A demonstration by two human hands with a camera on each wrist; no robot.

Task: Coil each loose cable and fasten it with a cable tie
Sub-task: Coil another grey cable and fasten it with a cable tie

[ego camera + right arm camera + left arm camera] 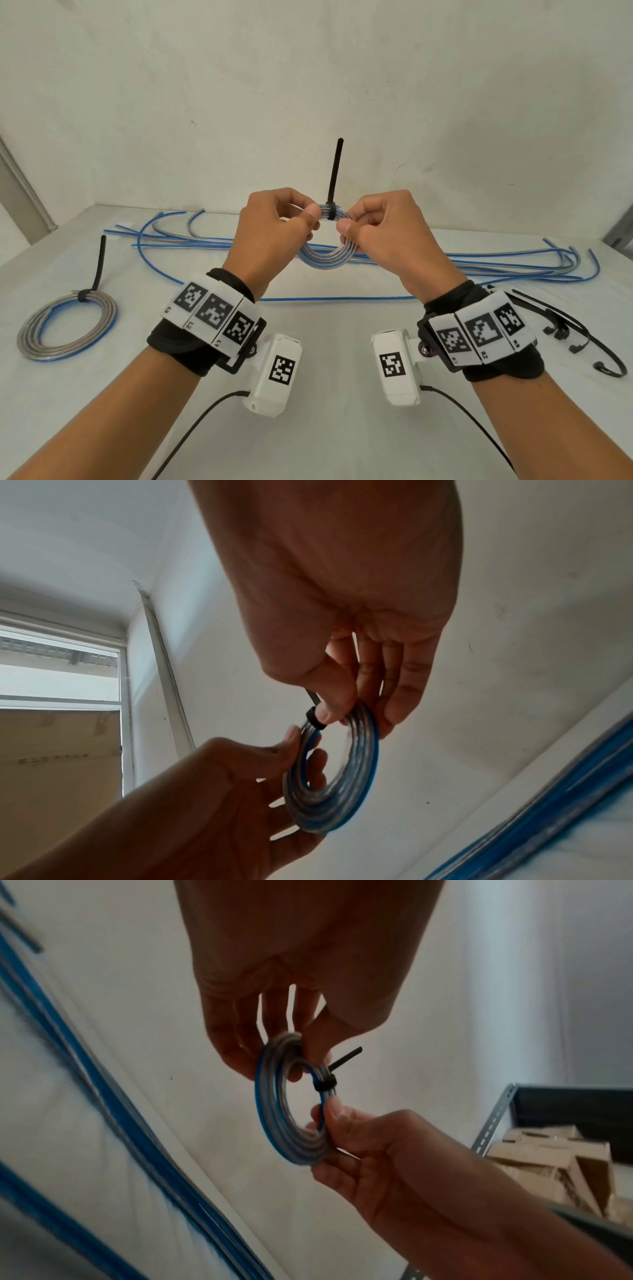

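Note:
A small coil of blue and silver cable (pixel 325 258) hangs upright above the table, held between both hands. My left hand (pixel 277 222) pinches its left upper side, and my right hand (pixel 373 222) pinches its right upper side. A black cable tie (pixel 334 178) is wrapped round the top of the coil, with its tail sticking straight up. The left wrist view shows the coil (pixel 274 1110) with the tie (pixel 325 1084) closed round it. From the right wrist view the coil (pixel 346 791) sits between thumb and fingers of each hand.
A tied coil (pixel 68 329) with a black tie lies at the table's left. Several loose blue and silver cables (pixel 479 267) stretch across the back of the table. Spare black cable ties (pixel 575 335) lie at the right. The wall stands just behind.

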